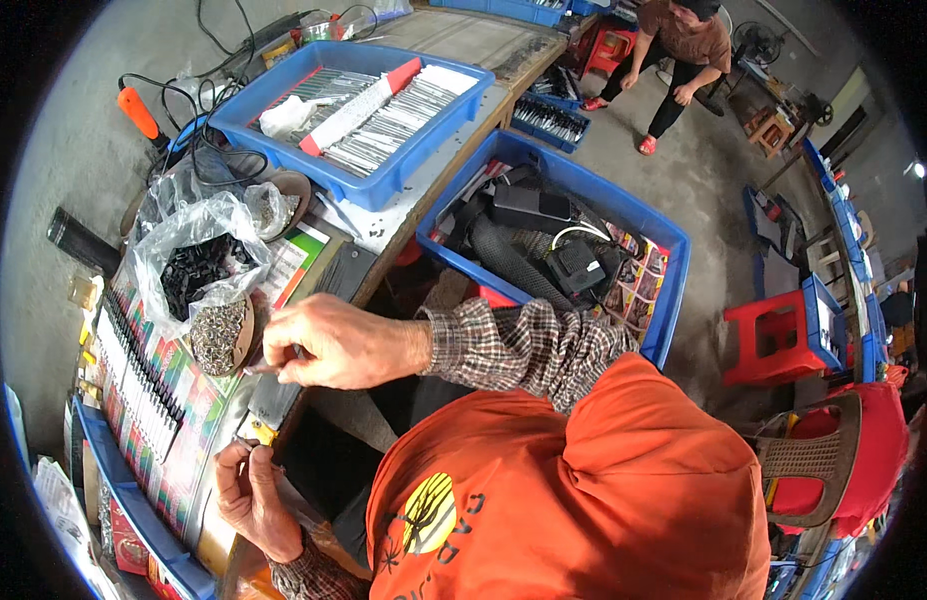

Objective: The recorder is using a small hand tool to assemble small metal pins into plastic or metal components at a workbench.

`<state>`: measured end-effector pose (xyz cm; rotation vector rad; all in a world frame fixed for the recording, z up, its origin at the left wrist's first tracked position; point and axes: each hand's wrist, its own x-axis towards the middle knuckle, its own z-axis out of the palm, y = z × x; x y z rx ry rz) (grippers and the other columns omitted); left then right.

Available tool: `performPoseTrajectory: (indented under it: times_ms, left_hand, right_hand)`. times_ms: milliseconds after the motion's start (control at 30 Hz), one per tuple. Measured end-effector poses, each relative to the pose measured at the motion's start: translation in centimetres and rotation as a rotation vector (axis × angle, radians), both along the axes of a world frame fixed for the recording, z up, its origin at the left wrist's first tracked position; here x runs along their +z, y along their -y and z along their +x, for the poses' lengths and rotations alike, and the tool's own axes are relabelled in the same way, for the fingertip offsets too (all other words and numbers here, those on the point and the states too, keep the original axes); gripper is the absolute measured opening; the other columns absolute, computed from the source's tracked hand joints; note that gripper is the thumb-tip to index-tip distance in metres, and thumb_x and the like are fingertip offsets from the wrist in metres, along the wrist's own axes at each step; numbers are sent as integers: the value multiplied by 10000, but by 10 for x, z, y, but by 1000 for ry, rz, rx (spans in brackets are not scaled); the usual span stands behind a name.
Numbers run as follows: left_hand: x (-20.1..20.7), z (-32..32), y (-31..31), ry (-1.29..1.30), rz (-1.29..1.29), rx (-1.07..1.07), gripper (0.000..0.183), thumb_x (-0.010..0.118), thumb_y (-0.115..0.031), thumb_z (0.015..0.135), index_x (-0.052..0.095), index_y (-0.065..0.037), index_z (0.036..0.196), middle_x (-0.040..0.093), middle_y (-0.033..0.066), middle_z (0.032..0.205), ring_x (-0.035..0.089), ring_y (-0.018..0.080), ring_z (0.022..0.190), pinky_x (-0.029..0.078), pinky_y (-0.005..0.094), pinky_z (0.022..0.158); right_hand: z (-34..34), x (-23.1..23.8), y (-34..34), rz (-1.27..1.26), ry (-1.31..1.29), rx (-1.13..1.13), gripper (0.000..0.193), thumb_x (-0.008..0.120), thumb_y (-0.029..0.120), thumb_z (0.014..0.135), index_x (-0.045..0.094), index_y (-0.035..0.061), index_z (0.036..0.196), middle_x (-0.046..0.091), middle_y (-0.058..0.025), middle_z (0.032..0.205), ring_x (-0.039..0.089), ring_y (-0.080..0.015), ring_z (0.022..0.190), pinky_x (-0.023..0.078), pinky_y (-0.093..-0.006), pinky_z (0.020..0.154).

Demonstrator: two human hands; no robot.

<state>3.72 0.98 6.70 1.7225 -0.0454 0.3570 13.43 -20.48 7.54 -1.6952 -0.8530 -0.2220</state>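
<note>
Small yellow piece (pixel 263 432) beside my left grip (pixel 256 502), pinching an indistinct dark bit (pixel 246 442), right grip (pixel 341 345) curled, I can't tell its hold.

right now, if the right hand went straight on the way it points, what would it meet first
Most likely the heap of small metal parts, just left of the right hand, though their difference in height is unclear.

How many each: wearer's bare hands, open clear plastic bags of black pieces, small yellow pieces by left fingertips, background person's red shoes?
Bare left hand and right hand: 2
Open clear plastic bag: 1
Small yellow piece: 1
Red shoes: 2
Total: 6
</note>
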Motion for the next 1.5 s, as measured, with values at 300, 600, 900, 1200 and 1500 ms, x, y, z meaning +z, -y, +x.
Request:
performPoseTrajectory:
  times_ms: [300, 600, 900, 1200, 1500]
  left_hand:
    - [15, -3, 19, -177, -104, 6, 34, 611, -33, 886, 611, -15, 915, 596, 15, 732, 512, 75, 605, 413, 208, 560]
    - [-2, 1, 17, -189, -278, -135, 158, 649, -9, 878, 625, 42, 1025, 630, 21, 785, 559, 52, 637, 460, 187, 545]
    - [-8, 4, 15, -223, -318, -154, 151, 649, -30, 886, 631, 40, 1019, 657, 24, 803, 590, 54, 701, 475, 188, 564]
    - [-13, 2, 11, -218, -401, -155, 119, 655, -31, 883, 645, 47, 971, 654, 40, 810, 569, 68, 639, 487, 205, 570]
    - [-18, 3, 17, -261, -510, -159, 131, 660, -38, 879, 649, 47, 977, 669, 56, 846, 602, 86, 677, 504, 216, 589]
  right_hand:
    - [-28, -12, -5, -36, -260, 94, 101, 681, 43, 821, 611, -2, 877, 579, -6, 755, 522, -47, 660, 439, -230, 574]
    - [-32, -17, -15, 36, -641, 261, 141, 640, 20, 880, 609, -15, 1013, 604, -10, 823, 568, -30, 602, 472, -173, 507]
    - [-32, -28, -23, 2, -526, 208, 214, 648, 10, 868, 614, -24, 1077, 632, -32, 861, 604, -53, 664, 502, -192, 542]
    - [-37, -24, -30, -21, -565, 217, 256, 685, 23, 839, 617, -9, 1084, 621, -18, 777, 564, -25, 641, 484, -206, 558]
    - [-43, -35, -32, 5, -512, 215, 460, 687, -1, 841, 529, -7, 1273, 628, -31, 789, 588, -53, 638, 488, -197, 549]
